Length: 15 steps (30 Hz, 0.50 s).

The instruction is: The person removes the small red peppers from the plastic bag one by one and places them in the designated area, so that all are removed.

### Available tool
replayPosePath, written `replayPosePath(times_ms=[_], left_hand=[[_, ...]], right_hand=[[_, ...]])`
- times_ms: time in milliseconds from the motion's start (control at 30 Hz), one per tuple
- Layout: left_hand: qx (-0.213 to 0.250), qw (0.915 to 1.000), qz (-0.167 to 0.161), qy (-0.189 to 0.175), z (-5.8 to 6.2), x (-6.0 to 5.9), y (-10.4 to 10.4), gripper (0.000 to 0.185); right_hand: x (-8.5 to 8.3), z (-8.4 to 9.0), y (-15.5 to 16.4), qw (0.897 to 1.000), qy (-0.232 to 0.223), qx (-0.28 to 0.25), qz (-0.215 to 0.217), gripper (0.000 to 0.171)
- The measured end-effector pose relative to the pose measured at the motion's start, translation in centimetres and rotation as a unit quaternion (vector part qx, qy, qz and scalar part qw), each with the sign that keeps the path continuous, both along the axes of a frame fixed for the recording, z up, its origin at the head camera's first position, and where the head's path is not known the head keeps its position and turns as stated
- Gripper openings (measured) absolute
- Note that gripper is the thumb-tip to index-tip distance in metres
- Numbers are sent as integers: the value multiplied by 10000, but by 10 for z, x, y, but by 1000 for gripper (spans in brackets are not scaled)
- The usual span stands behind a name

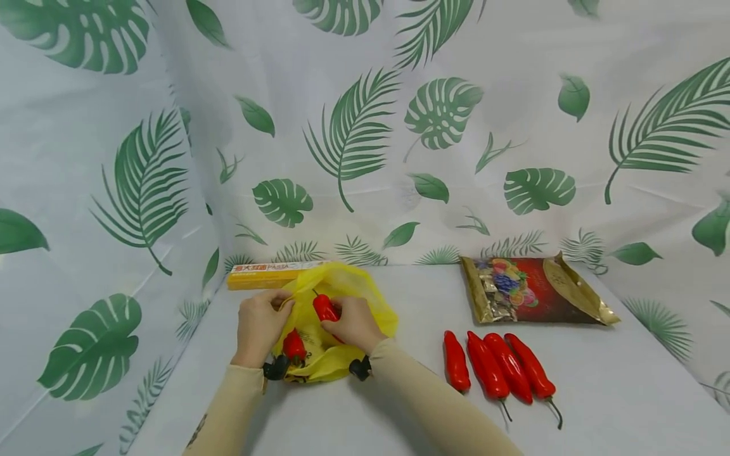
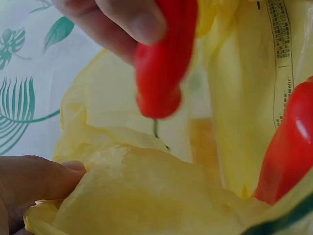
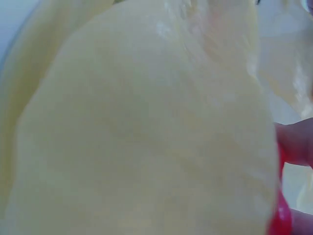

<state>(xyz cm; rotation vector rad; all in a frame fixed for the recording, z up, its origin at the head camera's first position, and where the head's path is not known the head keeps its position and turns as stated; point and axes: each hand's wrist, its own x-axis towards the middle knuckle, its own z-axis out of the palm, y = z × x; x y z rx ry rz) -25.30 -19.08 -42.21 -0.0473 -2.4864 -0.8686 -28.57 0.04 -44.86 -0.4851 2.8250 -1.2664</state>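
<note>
A thin yellow plastic bag (image 1: pixel 371 288) stands with its mouth spread wide on the table. My left hand (image 1: pixel 259 323) pinches its left rim; in the left wrist view the thumb (image 2: pixel 44 178) presses on the gathered plastic. With my right hand (image 1: pixel 356 323) I grip a red chili pepper (image 1: pixel 324 306) inside the bag mouth, its dark stem pointing away from the fingers. Another red pepper (image 1: pixel 294 346) lies in the bag near the left wrist. Yellow plastic fills most of the right wrist view, hiding much of the held pepper (image 3: pixel 281 215).
Several red peppers (image 1: pixel 495 367) lie in a row on the white table (image 1: pixel 410 405), right of my right forearm. Behind them sits a shiny red and gold packet (image 1: pixel 530 288). A yellow pasta box (image 1: pixel 262 277) stands behind the bag, against the leaf-patterned backdrop.
</note>
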Motion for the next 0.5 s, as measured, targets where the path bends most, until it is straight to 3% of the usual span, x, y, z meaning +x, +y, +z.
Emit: replayPosePath(times_ms=[300, 500], left_hand=[[-42, 9999, 141, -43, -3, 0, 3, 15], [-61, 9999, 102, -26, -4, 1, 8, 15]], right_hand=[[14, 10, 22, 9973, -305, -653, -155, 51], [24, 17, 38, 9954, -229, -897, -233, 51]])
